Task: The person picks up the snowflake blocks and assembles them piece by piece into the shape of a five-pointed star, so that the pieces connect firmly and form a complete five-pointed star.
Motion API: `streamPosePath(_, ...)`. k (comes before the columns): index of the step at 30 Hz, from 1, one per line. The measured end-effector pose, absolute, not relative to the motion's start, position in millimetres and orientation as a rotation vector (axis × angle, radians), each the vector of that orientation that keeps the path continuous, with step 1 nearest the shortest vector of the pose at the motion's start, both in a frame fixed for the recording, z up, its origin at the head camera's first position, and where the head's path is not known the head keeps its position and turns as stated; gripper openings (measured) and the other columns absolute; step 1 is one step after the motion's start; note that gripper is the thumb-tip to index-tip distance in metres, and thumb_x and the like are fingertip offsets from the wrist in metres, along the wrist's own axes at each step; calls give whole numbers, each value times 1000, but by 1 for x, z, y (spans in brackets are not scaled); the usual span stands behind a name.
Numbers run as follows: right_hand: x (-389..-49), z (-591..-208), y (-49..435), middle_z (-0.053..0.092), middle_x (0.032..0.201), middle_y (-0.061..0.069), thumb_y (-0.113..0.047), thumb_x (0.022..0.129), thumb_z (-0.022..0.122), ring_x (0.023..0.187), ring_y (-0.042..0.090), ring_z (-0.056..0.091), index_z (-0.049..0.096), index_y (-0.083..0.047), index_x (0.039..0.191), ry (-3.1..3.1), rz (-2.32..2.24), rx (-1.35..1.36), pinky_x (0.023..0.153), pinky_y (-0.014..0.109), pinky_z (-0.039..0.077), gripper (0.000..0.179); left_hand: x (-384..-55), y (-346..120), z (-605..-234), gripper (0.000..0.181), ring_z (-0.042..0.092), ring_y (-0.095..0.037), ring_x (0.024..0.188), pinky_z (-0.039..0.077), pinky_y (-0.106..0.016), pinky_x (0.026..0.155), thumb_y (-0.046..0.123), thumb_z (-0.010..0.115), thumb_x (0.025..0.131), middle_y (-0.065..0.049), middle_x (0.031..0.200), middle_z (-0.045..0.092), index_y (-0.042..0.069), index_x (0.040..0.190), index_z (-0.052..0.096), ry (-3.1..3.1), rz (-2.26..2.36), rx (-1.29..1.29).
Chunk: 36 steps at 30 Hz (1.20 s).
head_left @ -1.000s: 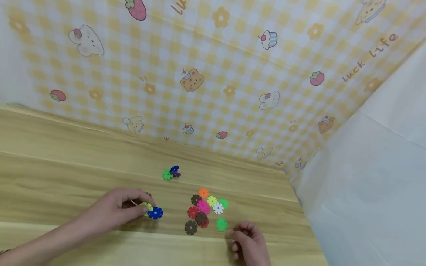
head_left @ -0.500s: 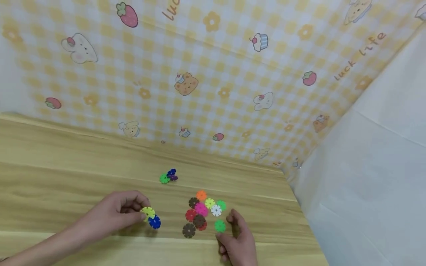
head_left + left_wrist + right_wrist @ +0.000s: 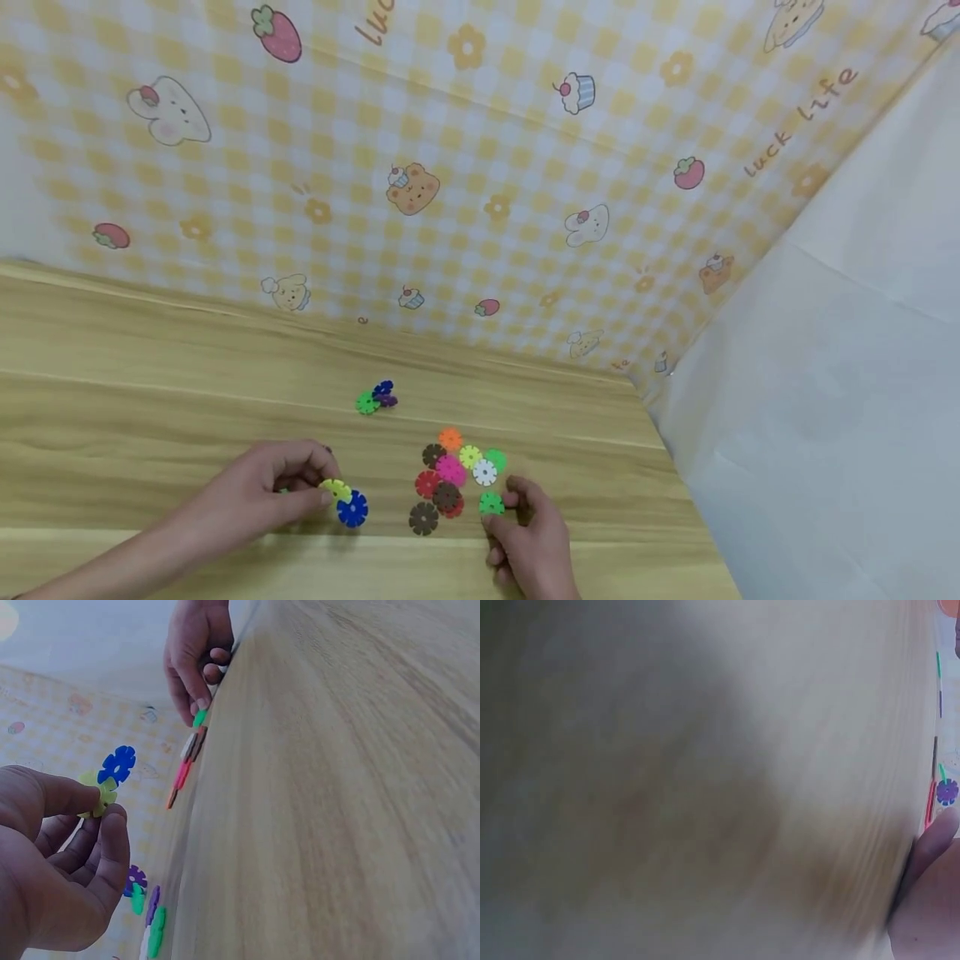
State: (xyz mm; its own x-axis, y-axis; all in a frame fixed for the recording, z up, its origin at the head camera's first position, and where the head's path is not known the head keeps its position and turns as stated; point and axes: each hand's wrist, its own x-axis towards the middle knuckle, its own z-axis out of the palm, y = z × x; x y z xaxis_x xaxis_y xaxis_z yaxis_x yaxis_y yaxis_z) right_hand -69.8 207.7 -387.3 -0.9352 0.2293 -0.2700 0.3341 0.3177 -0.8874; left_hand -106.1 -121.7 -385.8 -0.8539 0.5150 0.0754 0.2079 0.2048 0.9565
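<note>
My left hand point(image 3: 273, 483) pinches a yellow notched plastic disc point(image 3: 335, 490) between thumb and fingers. Slotted into that disc is a blue notched disc point(image 3: 352, 509), held above the table; the pair also shows in the left wrist view, blue disc point(image 3: 117, 765) uppermost. At the near right of the loose discs, my right hand point(image 3: 536, 537) has its thumb and forefinger on opposite edges of a green notched disc point(image 3: 491, 503), pinching it low at the table. The left wrist view shows this green disc point(image 3: 199, 718) at the right hand's fingertips.
Several loose discs lie between the hands, among them a pink disc point(image 3: 451, 469), a white disc point(image 3: 485, 472) and a brown disc point(image 3: 423, 518). Farther back sits a joined green, blue and purple cluster point(image 3: 367, 402). A checked cloth point(image 3: 495, 167) hangs behind the wooden table point(image 3: 600, 433).
My right hand has moved left to the green disc and taken hold of its edges. My left hand has brought the yellow and blue pair slightly nearer and turned it. The head view has shifted slightly.
</note>
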Motion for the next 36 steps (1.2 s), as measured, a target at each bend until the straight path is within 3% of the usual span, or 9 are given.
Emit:
streamPosePath(6, -71, -385, 221, 65, 75, 3, -8, 91, 74, 55, 7, 59, 71, 4, 112, 2260, -1780, 443, 49, 22, 51, 24, -103, -119, -383, 14, 63, -12, 76, 57, -30, 61, 9, 67, 97, -9, 94, 67, 3, 110, 67, 2171, 1756, 644)
streamPosePath(8, -69, -383, 223, 68, 71, 1, -12, 91, 75, 58, 6, 63, 74, 2, 107, 2158, -1809, 443, 54, 22, 55, 21, -101, -117, -381, 16, 64, -13, 76, 58, -31, 60, 9, 68, 96, -9, 94, 67, 2, 110, 67, 2146, 1763, 624)
streamPosePath(14, -63, -371, 200, 72, 82, 2, -19, 98, 68, 77, 10, 71, 74, -4, 104, 1901, -1880, 289, 78, 33, 62, 16, -99, -111, -374, 16, 63, -14, 74, 58, -31, 60, 10, 69, 95, -8, 92, 66, 2, 110, 67, 2131, 1761, 575)
streamPosePath(16, -62, -367, 186, 72, 85, 3, -18, 100, 66, 79, 11, 70, 73, -4, 106, 1841, -1892, 242, 81, 34, 61, 17, -98, -110, -373, 15, 63, -14, 73, 57, -31, 59, 10, 69, 95, -8, 92, 66, 3, 109, 68, 2134, 1767, 577)
streamPosePath(29, -60, -357, 146, 70, 81, 1, -13, 94, 71, 69, 8, 68, 69, -3, 112, 1778, -2014, 272, 71, 31, 62, 21, -91, -92, -377, 11, 64, -12, 69, 57, -29, 59, 12, 72, 94, -6, 89, 65, 4, 102, 71, 2107, 1812, 646)
streamPosePath(36, -61, -357, 140, 69, 76, 2, -13, 93, 73, 67, 7, 68, 69, -2, 111, 1805, -1971, 299, 71, 33, 62, 22, -86, -88, -377, 2, 60, -3, 76, 52, -25, 61, 17, 74, 94, 6, 86, 69, 19, 95, 74, 2324, 1744, 686)
